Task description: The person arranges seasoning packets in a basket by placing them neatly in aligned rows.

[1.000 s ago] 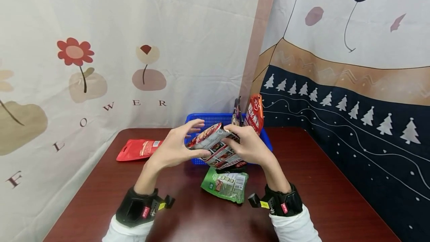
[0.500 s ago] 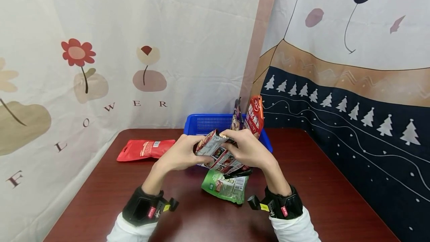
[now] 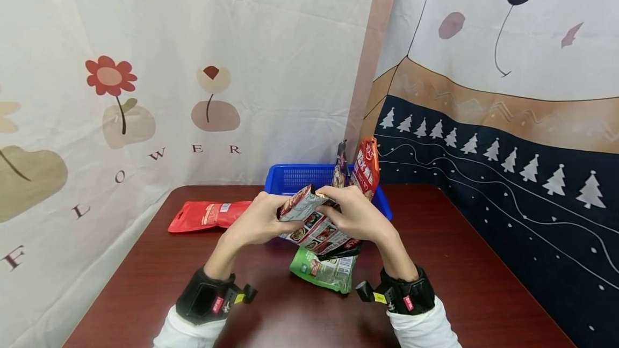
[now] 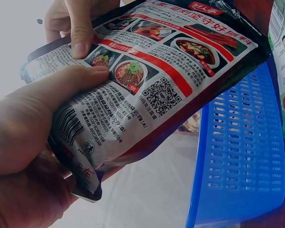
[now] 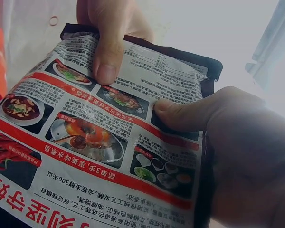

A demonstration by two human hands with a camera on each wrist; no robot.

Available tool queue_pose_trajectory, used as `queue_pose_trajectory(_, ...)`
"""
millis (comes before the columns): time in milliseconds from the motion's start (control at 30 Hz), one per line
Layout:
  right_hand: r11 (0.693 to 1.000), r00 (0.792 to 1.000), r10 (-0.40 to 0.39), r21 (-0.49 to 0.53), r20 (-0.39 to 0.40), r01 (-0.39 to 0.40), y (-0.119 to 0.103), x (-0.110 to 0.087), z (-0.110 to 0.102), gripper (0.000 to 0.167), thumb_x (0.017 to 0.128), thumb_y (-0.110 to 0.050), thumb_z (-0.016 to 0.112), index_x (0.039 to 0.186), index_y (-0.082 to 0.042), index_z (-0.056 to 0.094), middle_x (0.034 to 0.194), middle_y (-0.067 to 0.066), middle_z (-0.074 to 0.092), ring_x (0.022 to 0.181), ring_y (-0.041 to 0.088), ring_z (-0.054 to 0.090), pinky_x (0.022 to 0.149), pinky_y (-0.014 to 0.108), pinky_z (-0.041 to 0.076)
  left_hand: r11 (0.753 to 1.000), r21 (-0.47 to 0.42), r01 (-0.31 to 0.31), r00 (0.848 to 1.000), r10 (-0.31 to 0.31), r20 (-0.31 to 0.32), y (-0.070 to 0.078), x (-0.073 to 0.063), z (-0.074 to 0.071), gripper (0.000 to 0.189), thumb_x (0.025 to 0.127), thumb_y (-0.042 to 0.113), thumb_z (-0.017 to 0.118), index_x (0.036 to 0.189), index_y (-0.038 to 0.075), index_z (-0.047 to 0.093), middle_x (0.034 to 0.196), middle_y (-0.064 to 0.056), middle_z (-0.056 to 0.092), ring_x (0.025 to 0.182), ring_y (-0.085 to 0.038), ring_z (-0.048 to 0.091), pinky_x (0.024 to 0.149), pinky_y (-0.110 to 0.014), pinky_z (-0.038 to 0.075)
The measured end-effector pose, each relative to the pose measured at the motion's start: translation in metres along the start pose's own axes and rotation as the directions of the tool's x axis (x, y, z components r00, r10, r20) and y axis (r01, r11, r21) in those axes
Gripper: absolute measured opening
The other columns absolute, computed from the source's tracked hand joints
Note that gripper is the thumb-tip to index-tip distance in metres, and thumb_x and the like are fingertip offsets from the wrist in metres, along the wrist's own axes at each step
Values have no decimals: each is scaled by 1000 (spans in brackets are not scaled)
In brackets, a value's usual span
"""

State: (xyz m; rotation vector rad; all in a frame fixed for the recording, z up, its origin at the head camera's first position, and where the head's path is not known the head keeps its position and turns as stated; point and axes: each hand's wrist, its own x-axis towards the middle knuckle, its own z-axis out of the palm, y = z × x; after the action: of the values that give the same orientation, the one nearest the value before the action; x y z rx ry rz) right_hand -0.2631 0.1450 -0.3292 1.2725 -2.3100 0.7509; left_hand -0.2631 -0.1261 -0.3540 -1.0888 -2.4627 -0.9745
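A printed seasoning packet, with food photos, red bands and a QR code on its back, hangs tilted above the table in front of the basket. My left hand grips one edge, its thumb lying on the printed face in the left wrist view. My right hand pinches the packet's upper edge, thumb on the printed back. In the right wrist view both thumbs press the packet close together. Most of the other fingers are hidden behind it. Below lies a green pouch, its upper part covered by the packet.
Behind the hands stands a blue perforated basket against the curtain. An orange-red packet and a narrow dark purple packet stand upright in its right side. A red pouch lies on the table at left.
My left hand, more spread before, has moved right and closed on the packet's edge. The packet has shifted slightly down and right. During the last half second almost nothing has moved.
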Motion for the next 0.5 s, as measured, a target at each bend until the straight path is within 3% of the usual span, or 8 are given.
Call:
queue_pose_trajectory(133, 1000, 1000, 21, 14, 20, -22, 1, 1, 1, 30, 103, -7, 81, 132, -9, 78, 119, 4, 86, 97, 15, 81, 90, 39, 69, 1000, 13, 1, 1000, -1, -19, -4, -1, -1, 24, 92, 19, 94, 115, 19, 85, 102, 4, 87, 83, -3, 72, 76, -25, 61)
queue_pose_trajectory(233, 997, 998, 54, 48, 32, -56, 2, 0, 0, 45, 102, -14, 84, 145, -10, 73, 134, 6, 83, 115, 19, 81, 102, 44, 68, 1000, 11, 28, 999, -28, -20, -7, -1, -3, 25, 92, 18, 94, 115, 18, 85, 104, 2, 88, 88, -6, 77, 78, -26, 62)
queue_pose_trajectory(367, 989, 994, 108, 99, 25, -110, 5, -2, -6, 68, 100, -23, 87, 161, -12, 60, 159, 10, 70, 146, 31, 70, 120, 56, 59, 998, -2, 70, 997, -70, -23, -11, -2, -6, 23, 93, 19, 94, 114, 18, 86, 104, 2, 88, 93, -11, 81, 79, -27, 64)
queue_pose_trajectory(500, 982, 987, 158, 105, -27, -155, 9, -5, -12, 82, 99, -30, 87, 171, -19, 48, 172, 7, 58, 158, 35, 59, 127, 63, 50, 994, -36, 104, 993, -106, -53, -19, -4, -11, 20, 93, 21, 93, 112, 18, 87, 103, 0, 89, 91, -10, 80, 76, -27, 64)
